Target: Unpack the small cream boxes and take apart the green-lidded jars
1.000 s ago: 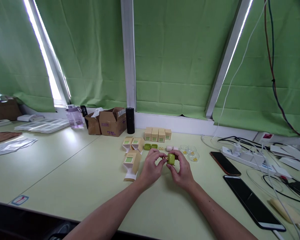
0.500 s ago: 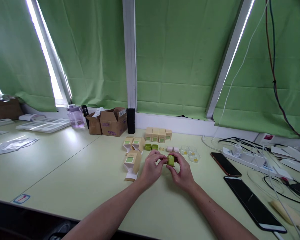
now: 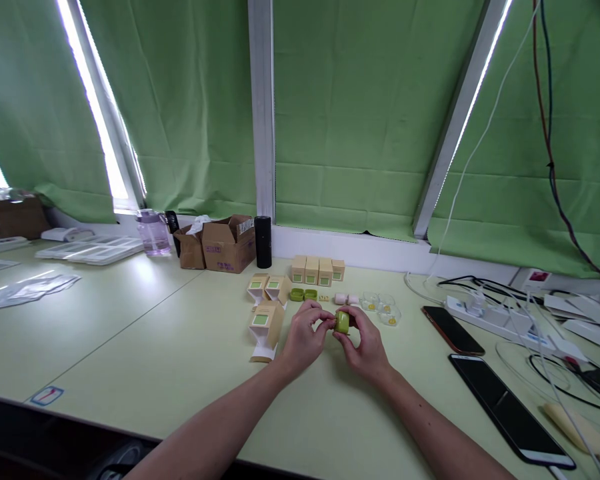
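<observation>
My right hand (image 3: 366,347) pinches a small green case (image 3: 341,323) just above the pale green table (image 3: 155,333). The fingertips of my left hand (image 3: 304,337) meet at the case's left side, closed on it or on a tiny part I cannot make out. Left of my hands stands an open tan carton (image 3: 263,327), with two more open cartons (image 3: 269,288) behind it. A row of closed tan boxes (image 3: 317,270) lines the back. Two green lids (image 3: 303,294), small pink pieces (image 3: 345,299) and clear cups (image 3: 384,309) lie between the boxes and my hands.
Two brown cardboard boxes (image 3: 217,243), a black cylinder (image 3: 263,242) and a purple bottle (image 3: 153,233) stand at the back left. Two phones (image 3: 500,393) lie to the right, beside a power strip (image 3: 490,313) and tangled cables. White trays (image 3: 87,250) and plastic bags (image 3: 25,290) lie far left.
My hands and the green case have hardly moved; the fingers keep working at the case. The forearm resting at the far left edge a second ago is gone from view.
</observation>
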`<state>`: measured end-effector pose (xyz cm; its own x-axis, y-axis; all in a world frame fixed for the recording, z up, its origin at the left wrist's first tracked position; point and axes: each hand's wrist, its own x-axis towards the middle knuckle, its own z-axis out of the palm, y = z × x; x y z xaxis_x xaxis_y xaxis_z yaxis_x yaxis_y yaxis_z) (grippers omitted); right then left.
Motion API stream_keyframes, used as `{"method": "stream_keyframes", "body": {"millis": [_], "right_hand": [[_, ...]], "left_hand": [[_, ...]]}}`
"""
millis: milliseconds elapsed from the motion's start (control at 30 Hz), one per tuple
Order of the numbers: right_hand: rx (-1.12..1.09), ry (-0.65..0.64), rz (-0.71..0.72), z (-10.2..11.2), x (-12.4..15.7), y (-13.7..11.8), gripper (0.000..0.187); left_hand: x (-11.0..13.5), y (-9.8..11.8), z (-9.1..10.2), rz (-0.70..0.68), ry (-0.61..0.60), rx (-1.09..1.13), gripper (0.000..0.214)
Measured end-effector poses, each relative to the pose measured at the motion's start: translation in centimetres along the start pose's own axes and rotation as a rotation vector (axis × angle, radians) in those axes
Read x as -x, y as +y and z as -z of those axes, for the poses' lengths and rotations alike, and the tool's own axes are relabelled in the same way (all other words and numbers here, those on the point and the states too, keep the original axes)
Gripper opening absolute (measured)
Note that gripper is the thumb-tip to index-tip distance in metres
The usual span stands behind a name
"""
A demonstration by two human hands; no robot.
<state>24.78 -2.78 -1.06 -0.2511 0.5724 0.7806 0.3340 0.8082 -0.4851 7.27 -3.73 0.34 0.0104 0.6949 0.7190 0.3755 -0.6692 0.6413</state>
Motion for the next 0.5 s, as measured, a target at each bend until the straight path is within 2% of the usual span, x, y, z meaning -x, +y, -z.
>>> {"method": "stream_keyframes", "body": {"millis": [233, 500], "right_hand": [[-0.042, 0.000, -0.042, -0.13, -0.05, -0.20, 0.037], [-0.302, 0.019, -0.161, -0.04, -0.69, -0.72, 0.037]], "left_hand": [[-0.13, 0.20, 0.15, 0.027, -0.006, 0.020, 0.010], [-0.32, 0.81, 0.13, 0.009, -0.004, 0.021, 0.015]]}}
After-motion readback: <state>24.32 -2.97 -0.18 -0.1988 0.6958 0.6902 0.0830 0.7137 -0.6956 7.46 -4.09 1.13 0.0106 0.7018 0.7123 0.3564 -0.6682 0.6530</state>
